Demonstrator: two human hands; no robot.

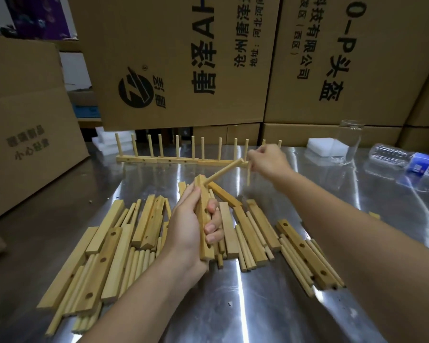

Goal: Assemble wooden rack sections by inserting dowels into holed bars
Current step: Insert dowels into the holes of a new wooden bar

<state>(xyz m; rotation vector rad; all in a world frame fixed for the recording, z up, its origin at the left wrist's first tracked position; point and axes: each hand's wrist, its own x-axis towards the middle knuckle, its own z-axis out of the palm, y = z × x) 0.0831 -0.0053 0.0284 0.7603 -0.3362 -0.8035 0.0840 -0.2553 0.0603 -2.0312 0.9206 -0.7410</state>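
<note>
My left hand (192, 224) grips a holed wooden bar (203, 214) held upright above the pile. One dowel (223, 172) sticks out of the bar's top hole, slanting up to the right. My right hand (268, 160) is raised beyond it and pinches a thin dowel (249, 174) that hangs downward, apart from the bar. Loose holed bars (102, 263) and dowels (139, 263) lie heaped on the metal table (258, 305). Several finished rack sections (181, 158) with upright dowels stand in a row at the back.
Large cardboard boxes (183, 58) wall the back, and another box (22, 125) sits at left. A clear glass (349, 142), white foam blocks (325, 147) and a lying water bottle (404, 160) are at the back right. More bars (305, 253) lie at right.
</note>
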